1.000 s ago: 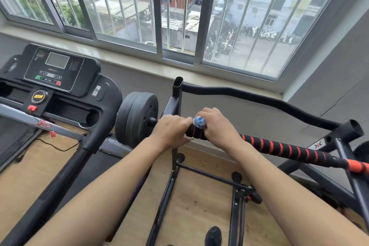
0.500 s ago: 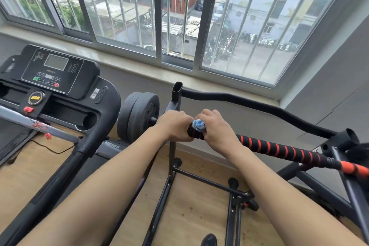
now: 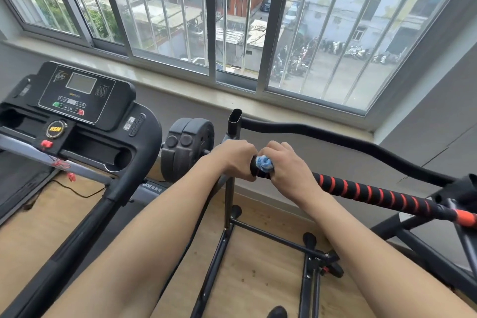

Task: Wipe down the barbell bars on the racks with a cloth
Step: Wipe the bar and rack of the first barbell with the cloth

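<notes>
Barbell bar (image 3: 371, 192), black-red wrap, lies across rack (image 3: 233, 124) below window. Left hand (image 3: 233, 160) curled round its near end; right hand (image 3: 287, 169) wraps bar, pinching blue cloth (image 3: 263, 163) against it. Plates (image 3: 188, 147) beyond, apparently two.

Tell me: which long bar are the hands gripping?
The red-striped barbell bar, held by the left hand and, through a cloth, the right hand; the plain black bar behind is untouched.

Yellow lettering on the treadmill (image 3: 146, 141) badge (image 3: 57, 129), below the screen (image 3: 81, 83), is too blurred to read.
</notes>
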`<state>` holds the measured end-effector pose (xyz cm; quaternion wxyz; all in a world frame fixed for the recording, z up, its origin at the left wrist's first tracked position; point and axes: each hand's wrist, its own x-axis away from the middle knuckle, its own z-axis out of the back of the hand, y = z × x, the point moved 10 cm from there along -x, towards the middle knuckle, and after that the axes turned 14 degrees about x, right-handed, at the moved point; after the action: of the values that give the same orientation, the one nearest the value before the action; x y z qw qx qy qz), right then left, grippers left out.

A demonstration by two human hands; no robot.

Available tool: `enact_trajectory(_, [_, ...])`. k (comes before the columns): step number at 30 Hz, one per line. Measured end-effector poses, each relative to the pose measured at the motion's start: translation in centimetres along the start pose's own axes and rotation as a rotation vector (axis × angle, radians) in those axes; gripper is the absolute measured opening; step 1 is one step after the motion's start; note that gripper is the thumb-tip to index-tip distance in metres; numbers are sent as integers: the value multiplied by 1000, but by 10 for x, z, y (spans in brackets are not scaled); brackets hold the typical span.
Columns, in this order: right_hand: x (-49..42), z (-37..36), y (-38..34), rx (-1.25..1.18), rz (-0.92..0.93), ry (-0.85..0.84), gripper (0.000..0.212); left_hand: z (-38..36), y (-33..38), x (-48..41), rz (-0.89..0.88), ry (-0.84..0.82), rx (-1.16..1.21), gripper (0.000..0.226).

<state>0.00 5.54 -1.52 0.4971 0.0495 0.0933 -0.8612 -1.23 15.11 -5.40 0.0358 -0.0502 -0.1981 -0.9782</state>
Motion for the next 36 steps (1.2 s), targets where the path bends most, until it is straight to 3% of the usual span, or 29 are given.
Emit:
enact_trajectory(3, [-5,-1,4,21,-17,-11,23,2,8,6,-107,213,-190,15])
enact_trajectory(5, [-8,-1,5,15,-26,-11,23,-5,7,9,-69,292,-204,16])
enact_trajectory(8, [-11,0,5,14,-27,-7,22,-3,-2,1,67,219,-138,17])
enact_trajectory(14, [-10,4,1,65,34,4,21,-8,-12,-16,120,20,-72,20])
enact_trajectory(18, [1,3,-4,64,114,-150,8,-7,-13,-17,115,75,-65,24])
enact_trajectory(20, [1,6,13,-63,18,-245,17,-8,-14,-16,126,87,-73,19])
enact_trajectory(23, [-7,13,48,-257,-178,-234,16,-5,-11,-11,126,143,-102,13])
enact_trajectory(27, [-12,2,47,-278,-202,-279,20,-2,-2,0,112,226,-164,6])
enact_trajectory(32, [-8,-4,42,-337,-202,-180,13,-5,2,11,102,345,-204,18])
enact_trajectory(36, [-4,-4,40,-346,-199,-77,28,-9,5,18,59,403,-155,25])
